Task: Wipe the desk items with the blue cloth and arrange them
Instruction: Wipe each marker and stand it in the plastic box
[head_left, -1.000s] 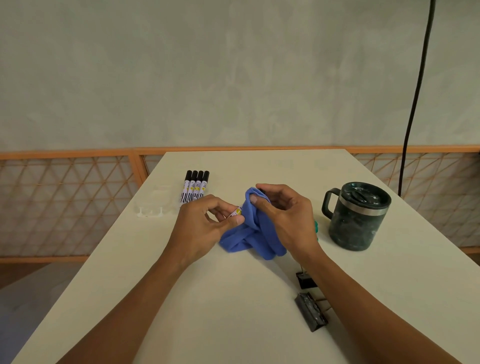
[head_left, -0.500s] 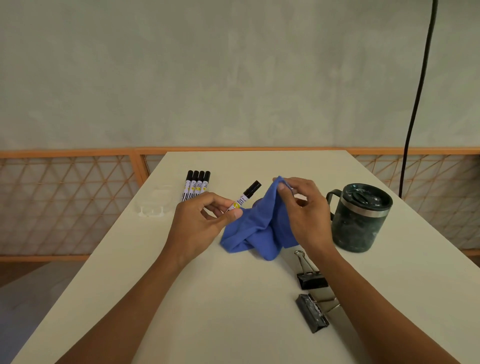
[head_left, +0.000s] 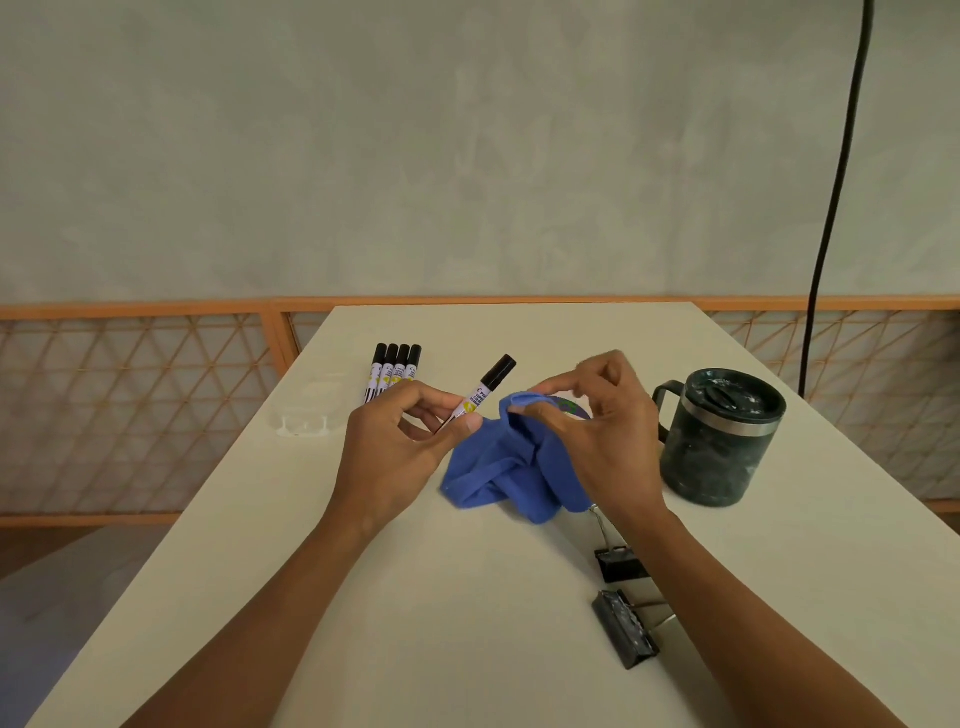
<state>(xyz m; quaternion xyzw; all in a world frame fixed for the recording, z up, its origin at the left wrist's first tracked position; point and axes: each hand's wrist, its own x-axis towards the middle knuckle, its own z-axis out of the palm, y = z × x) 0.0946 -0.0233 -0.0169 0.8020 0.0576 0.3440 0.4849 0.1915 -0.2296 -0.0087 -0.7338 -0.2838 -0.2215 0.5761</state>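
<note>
The left hand (head_left: 395, 452) is pinching a black-capped marker (head_left: 483, 395) near its lower end. Its thumb and curled fingers (head_left: 415, 399) are clamped on the white barrel, so the marker is tilting up and away to the right with its cap uppermost, clear of the table (head_left: 467, 639). Just to its right, the right hand (head_left: 602, 447) is holding the blue cloth (head_left: 498, 473): the thumb and curled fingers are gripping a raised fold at the cloth's top, while the index finger (head_left: 563, 383) is arching above that fold. The rest of the cloth is hanging down in a crumpled heap and resting near the middle of the table, between the two hands and partly under the right palm. The marker's lower end is sitting just beside the raised fold; whether the two are touching cannot be told. Four more markers (head_left: 396, 371) are lying side by side on the far left part of the table, caps pointing away, and a clear plastic piece (head_left: 306, 418) is lying to their left near the edge. A dark green lidded mug (head_left: 719, 441) is standing upright to the right of the right hand, its handle facing left. Behind the cloth a small round purple object (head_left: 574, 408) is peeking out, mostly hidden. Two binder clips are lying by the right forearm, a black one (head_left: 621, 564) and, nearer the camera, a scuffed grey one (head_left: 626, 634).
</note>
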